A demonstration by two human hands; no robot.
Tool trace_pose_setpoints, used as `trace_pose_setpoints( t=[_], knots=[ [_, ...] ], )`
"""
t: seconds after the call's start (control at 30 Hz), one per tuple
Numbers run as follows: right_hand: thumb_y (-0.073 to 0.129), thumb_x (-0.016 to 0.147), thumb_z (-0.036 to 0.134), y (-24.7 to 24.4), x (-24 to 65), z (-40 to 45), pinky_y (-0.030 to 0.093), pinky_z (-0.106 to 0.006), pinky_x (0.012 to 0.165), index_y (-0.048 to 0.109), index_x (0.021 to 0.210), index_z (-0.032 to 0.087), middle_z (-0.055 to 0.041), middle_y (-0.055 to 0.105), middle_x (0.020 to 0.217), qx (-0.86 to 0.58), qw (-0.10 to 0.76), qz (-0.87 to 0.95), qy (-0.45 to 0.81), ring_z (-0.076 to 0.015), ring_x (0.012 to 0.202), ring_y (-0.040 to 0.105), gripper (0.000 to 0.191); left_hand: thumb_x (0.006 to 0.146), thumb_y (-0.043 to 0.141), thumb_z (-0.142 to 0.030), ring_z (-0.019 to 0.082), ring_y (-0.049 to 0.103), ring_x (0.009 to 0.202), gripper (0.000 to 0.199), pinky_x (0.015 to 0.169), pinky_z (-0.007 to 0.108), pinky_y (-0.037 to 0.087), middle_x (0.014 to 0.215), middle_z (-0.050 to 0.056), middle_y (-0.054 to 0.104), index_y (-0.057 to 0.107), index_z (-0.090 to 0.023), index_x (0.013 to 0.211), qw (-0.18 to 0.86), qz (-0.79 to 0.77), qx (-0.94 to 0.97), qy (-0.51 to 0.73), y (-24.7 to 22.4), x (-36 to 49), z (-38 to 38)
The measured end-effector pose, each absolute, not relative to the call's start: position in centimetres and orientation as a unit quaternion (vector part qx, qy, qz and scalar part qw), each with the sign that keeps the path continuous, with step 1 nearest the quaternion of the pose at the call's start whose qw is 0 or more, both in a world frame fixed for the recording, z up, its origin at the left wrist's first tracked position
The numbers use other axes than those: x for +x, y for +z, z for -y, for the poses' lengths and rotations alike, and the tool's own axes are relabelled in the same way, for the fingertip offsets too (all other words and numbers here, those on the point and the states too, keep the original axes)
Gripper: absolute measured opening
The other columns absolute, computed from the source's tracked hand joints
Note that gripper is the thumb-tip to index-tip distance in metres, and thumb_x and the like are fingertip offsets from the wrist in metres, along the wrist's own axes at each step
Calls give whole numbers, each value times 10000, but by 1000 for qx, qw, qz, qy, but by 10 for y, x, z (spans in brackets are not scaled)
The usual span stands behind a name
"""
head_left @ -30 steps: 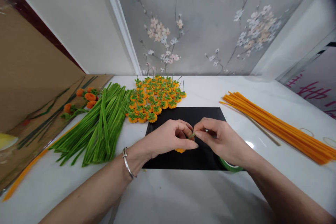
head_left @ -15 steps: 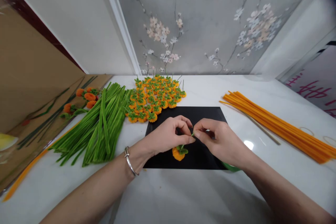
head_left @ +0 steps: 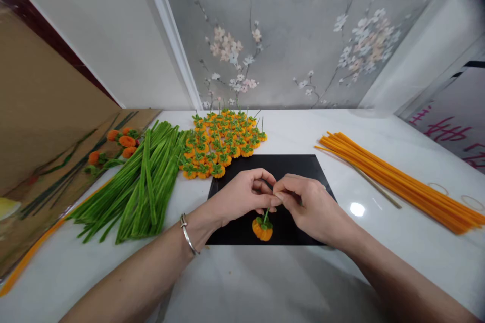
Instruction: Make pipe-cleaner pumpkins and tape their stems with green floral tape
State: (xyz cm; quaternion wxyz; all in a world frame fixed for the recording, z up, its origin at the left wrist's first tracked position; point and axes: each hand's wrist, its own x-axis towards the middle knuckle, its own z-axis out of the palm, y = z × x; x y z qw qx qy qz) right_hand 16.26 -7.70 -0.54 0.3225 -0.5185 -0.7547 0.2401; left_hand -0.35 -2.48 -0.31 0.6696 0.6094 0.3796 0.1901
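Above a black mat [head_left: 291, 164] my two hands meet, fingertips almost touching. My left hand [head_left: 253, 192] is closed in a pinch on the thin green stem of a small orange pipe-cleaner flower [head_left: 262, 229], which hangs head down with green leaves around the stem's base. My right hand [head_left: 306, 199] pinches at the stem's end, right against the left fingertips; the exact grip there is hidden by the fingers. A silver bracelet [head_left: 188, 234] circles the left wrist.
Many similar orange flowers [head_left: 223, 141] stand stem-up behind the mat. Green pipe cleaners [head_left: 140, 192] lie in a heap on the left, orange ones [head_left: 401, 181] in a bundle on the right. Finished-looking blooms [head_left: 127, 141] rest on cardboard [head_left: 38, 166] at far left.
The flower has swung slightly down and now shows its stem below the fingers. My right hand has shifted left, closing the gap to my left hand. The view has moved slightly.
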Motion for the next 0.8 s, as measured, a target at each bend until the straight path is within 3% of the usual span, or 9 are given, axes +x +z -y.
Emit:
trace_pose_setpoints(
  t=[0.1,0.2,0.27,0.37,0.53,0.67,0.8],
  knots=[
    [473,870,154,-5,166,75,377,-231,562,580,695,191,3,609,699,-519,321,747,263,-121,615,522,208,666,759,-198,113,629,611,338,556,206,484,660,-6,647,567,-141,938,679,-380,593,206,-5,-4,24],
    [479,899,283,-5,182,68,414,-235,567,648,881,208,-5,671,786,-534,321,727,288,-131,635,570,185,671,760,-169,108,647,609,319,560,187,496,648,-3,650,587,-132,937,691,-379,575,219,-6,-6,23],
    [500,889,322,-8,197,61,442,-257,625,652,955,216,-21,689,857,-578,322,710,242,-149,690,605,197,673,767,-170,121,673,645,278,575,180,510,663,7,655,600,-125,890,702,-385,556,222,-7,-8,24],
    [578,829,292,-18,213,52,435,-292,688,657,958,224,-40,686,886,-649,242,703,161,-187,766,622,166,667,783,-182,148,701,707,240,611,182,533,697,22,664,604,-118,815,719,-391,530,221,-8,-10,23],
    [586,786,186,-32,216,47,373,-278,606,643,789,203,-43,643,750,-655,153,728,136,-185,696,582,60,665,788,-163,164,713,754,225,630,174,543,713,29,680,618,-119,805,742,-375,513,213,-7,-13,20],
    [495,846,166,-23,212,47,386,-281,644,618,779,190,-55,605,770,-649,186,728,117,-174,708,562,142,653,796,-144,166,714,778,213,671,186,552,743,39,701,635,-120,789,764,-362,493,207,-9,-14,21],
    [415,917,274,7,197,59,404,-262,611,558,845,191,-48,585,807,-628,354,677,148,-143,659,555,180,630,811,-146,163,713,769,207,703,206,559,736,31,707,675,-115,783,782,-367,459,206,-15,-14,21]
  ],
)
